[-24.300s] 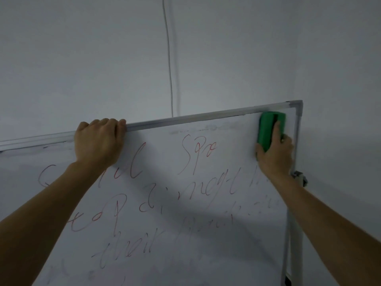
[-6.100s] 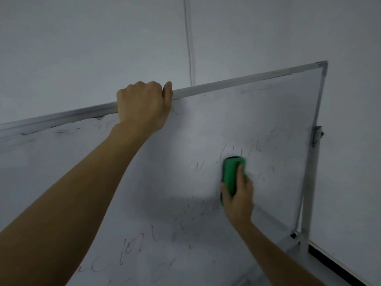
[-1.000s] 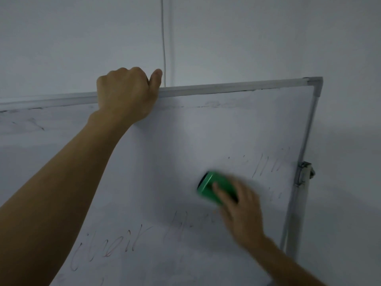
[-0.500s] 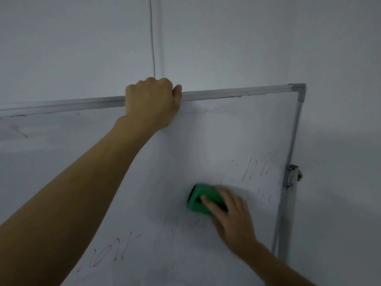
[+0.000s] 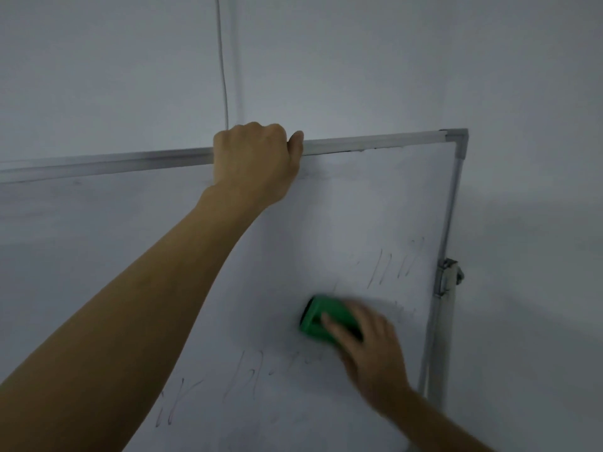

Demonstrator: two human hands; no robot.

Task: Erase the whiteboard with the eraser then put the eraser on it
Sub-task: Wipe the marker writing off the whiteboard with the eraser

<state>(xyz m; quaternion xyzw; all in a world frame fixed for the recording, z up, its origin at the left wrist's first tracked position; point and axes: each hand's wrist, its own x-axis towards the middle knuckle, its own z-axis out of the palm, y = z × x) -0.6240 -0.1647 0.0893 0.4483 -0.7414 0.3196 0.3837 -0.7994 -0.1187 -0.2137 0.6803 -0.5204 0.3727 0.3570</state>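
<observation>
The whiteboard (image 5: pixel 359 203) with its metal frame fills the lower part of the view. Its upper area is wiped, with faint strokes left at the right and red writing along the bottom. My left hand (image 5: pixel 257 164) is closed over the board's top edge, near the middle. My right hand (image 5: pixel 368 347) presses the green eraser (image 5: pixel 321 316) flat against the board at the lower right, fingers lying over it. The eraser and hand are blurred with motion.
A grey wall (image 5: pixel 326 60) rises behind the board, with a thin white cable (image 5: pixel 223 60) running down it. The board's stand post (image 5: pixel 442 337) and its clamp (image 5: pixel 450 275) are at the right edge.
The eraser in my right hand has slid a little left and down across the board over the last second. Far less writing is left than 24 seconds ago. My left hand still grips the top edge.
</observation>
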